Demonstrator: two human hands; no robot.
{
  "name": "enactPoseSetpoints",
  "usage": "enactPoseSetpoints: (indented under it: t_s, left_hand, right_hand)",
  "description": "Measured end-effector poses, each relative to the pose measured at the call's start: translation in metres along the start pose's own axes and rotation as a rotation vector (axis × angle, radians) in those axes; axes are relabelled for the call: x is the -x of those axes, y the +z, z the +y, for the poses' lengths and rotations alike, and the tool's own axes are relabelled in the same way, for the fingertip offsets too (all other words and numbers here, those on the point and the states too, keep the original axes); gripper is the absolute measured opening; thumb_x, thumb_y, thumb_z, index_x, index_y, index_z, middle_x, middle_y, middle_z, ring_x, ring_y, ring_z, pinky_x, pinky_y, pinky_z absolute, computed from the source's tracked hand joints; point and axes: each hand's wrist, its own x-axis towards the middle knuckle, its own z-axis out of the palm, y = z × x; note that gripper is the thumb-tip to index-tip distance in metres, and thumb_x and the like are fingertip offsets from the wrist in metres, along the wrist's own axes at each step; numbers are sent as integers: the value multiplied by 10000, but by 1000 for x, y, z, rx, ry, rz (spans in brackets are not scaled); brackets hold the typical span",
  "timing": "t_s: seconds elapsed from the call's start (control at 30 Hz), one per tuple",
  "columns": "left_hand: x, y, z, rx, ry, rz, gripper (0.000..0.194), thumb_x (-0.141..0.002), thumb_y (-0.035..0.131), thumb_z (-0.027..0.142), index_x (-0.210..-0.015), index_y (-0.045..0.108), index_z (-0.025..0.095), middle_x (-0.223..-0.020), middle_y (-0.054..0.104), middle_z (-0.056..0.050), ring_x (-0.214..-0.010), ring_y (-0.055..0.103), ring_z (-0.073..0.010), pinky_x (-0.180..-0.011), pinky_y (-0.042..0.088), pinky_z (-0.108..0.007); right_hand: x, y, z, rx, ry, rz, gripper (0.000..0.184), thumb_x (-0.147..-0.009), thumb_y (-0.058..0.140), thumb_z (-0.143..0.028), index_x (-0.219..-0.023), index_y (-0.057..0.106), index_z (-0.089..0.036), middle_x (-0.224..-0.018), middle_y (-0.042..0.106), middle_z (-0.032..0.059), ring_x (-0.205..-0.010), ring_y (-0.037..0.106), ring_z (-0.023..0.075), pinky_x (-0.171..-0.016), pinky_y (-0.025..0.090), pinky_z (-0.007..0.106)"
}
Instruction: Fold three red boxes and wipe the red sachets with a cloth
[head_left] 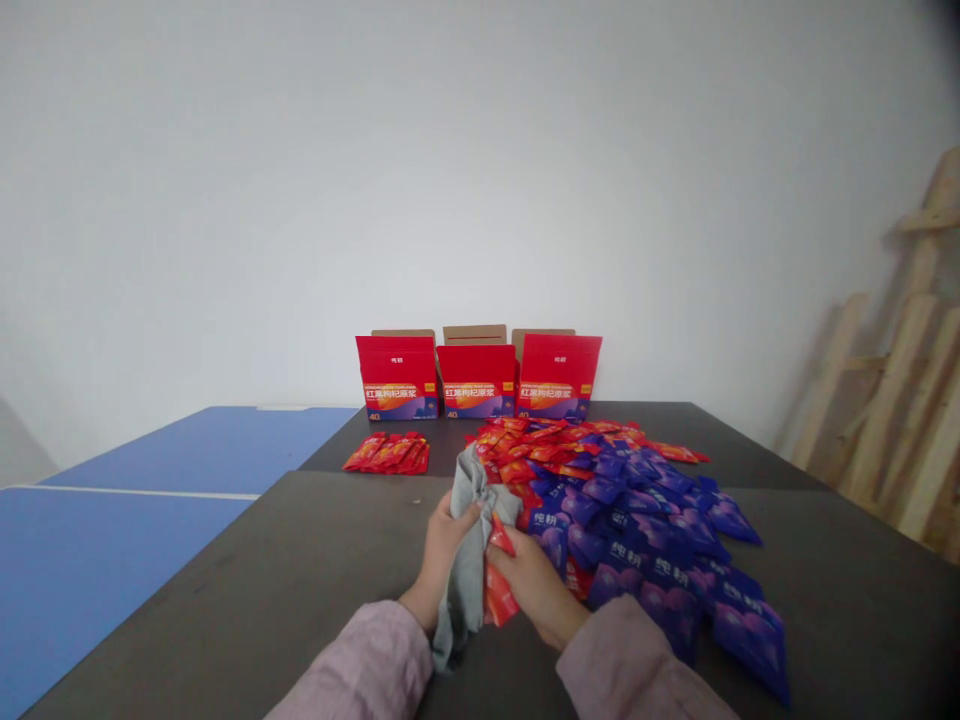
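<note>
My left hand (444,545) is closed on a grey cloth (470,570), which hangs down past the wrist toward the table. In my right hand (536,585) a red sachet (498,592) is pinched, its upper part pressed against the cloth. Both hands meet above the near part of the dark table. Just beyond and to the right lies a heap of red sachets (525,440) and purple sachets (637,540), the purple ones nearer to me. A smaller group of red sachets (388,453) lies at the left, apart from the heap.
Three open red cartons, a left one (397,378), a middle one (478,382) and a right one (559,378), stand in a row at the back. A blue table (187,530) adjoins the dark table (300,560) on the left. Wooden frames (907,400) lean at the right wall.
</note>
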Motion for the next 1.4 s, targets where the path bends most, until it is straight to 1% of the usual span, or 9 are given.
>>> enactPoseSetpoints:
  t_s: [0.27, 0.43, 0.57, 0.7, 0.8, 0.9, 1.0, 1.1, 1.4]
  left_hand:
    - [-7, -5, -6, 33, -63, 95, 426, -660, 748, 515, -862, 707, 142, -801, 750, -82, -765, 695, -236, -727, 520, -320]
    - [-13, -13, -15, -47, -48, 146, 388, -661, 755, 437, -941, 695, 174, -878, 751, -78, -850, 692, -255, -789, 514, -340]
    - [-5, -8, -22, -366, 143, 18, 329, -681, 664, 228, -1006, 706, 199, -1075, 726, -98, -1075, 639, -290, -965, 467, -409]
    - [15, 4, -16, -731, 297, -213, 587, -628, 594, 99, -1183, 705, 256, -1414, 593, -106, -1372, 430, -339, -1161, 252, -518]
    - [29, 11, -10, -722, 389, -432, 768, -573, 600, 74, -1312, 643, 278, -1467, 555, -108, -1447, 339, -358, -1209, 66, -570]
    - [32, 16, -6, -476, 327, -498, 639, -585, 620, 129, -1213, 699, 224, -1378, 623, -128, -1333, 486, -367, -1187, 220, -530]
    - [25, 15, -3, -153, 177, -331, 351, -736, 580, 260, -1049, 719, 184, -1119, 726, -107, -1055, 639, -291, -992, 458, -405]
    - [19, 10, 1, -94, 160, -144, 284, -855, 537, 399, -918, 707, 180, -947, 718, -70, -924, 629, -235, -872, 477, -318]
    - [16, 6, 7, -268, 237, -270, 290, -797, 682, 459, -724, 751, 188, -745, 652, -39, -743, 572, -186, -700, 426, -269]
  right_hand:
    - [3, 0, -5, 18, 44, 0, 494, -743, 699, -583, -1025, 619, -185, -660, 669, -6, -492, 641, 181, -450, 528, 295]
    - [1, -6, -15, -154, 34, 163, 529, -694, 734, -603, -981, 597, -179, -616, 669, -3, -473, 647, 192, -445, 524, 299]
    - [-2, -12, -24, -413, -36, 302, 384, -663, 759, -447, -902, 591, -198, -603, 668, -8, -535, 678, 211, -495, 546, 314]
    - [-4, -18, -31, -540, -107, 333, 305, -619, 780, -351, -827, 599, -219, -666, 693, 11, -706, 720, 262, -626, 581, 370]
    - [-5, -19, -34, -551, -141, 283, 318, -627, 807, -340, -859, 623, -223, -801, 730, 36, -837, 720, 275, -738, 579, 389]
    - [-5, -17, -34, -539, -147, 189, 361, -698, 773, -381, -995, 638, -226, -956, 745, 68, -970, 708, 290, -805, 571, 411]
    - [-6, -16, -32, -504, -179, 235, 460, -732, 727, -409, -1144, 615, -239, -1104, 724, 100, -1057, 687, 303, -822, 572, 429]
    - [-8, -18, -29, -425, -188, 283, 499, -775, 656, -446, -1224, 599, -237, -1205, 685, 134, -1078, 679, 305, -821, 575, 434]
    - [-9, -18, -22, -387, -168, 214, 460, -789, 662, -496, -1164, 632, -231, -1170, 707, 121, -1023, 686, 291, -816, 561, 418]
